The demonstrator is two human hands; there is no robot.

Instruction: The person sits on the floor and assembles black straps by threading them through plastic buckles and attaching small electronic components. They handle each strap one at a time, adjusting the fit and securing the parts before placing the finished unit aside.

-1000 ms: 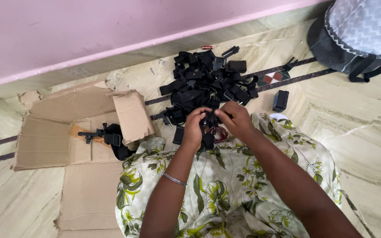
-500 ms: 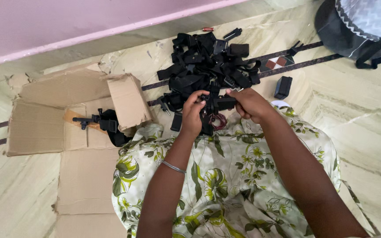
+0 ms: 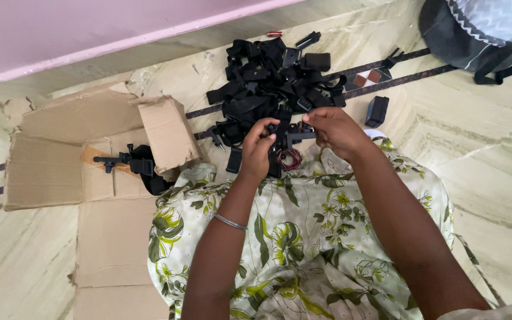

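My left hand [image 3: 258,148] and my right hand [image 3: 334,129] both grip one small black plastic part [image 3: 288,136], held over my lap at the near edge of a heap. A loop of thin red wire [image 3: 291,159] hangs just below the part. Beyond my hands lies the heap of black straps and plastic pieces [image 3: 274,83] on the stone floor. My lap is covered by a green-and-white floral cloth [image 3: 291,237]. A thin metal bangle [image 3: 229,222] sits on my left forearm.
A flattened cardboard box [image 3: 84,160] lies at the left with a black assembled piece [image 3: 134,166] on it. A small black block [image 3: 377,111] stands right of the heap. A grey patterned bag [image 3: 481,29] fills the top right corner. A pink wall runs along the top.
My hands have drawn slightly apart, and the black part between them has turned so a short bar sticks out toward my right hand. The camera has shifted a little.
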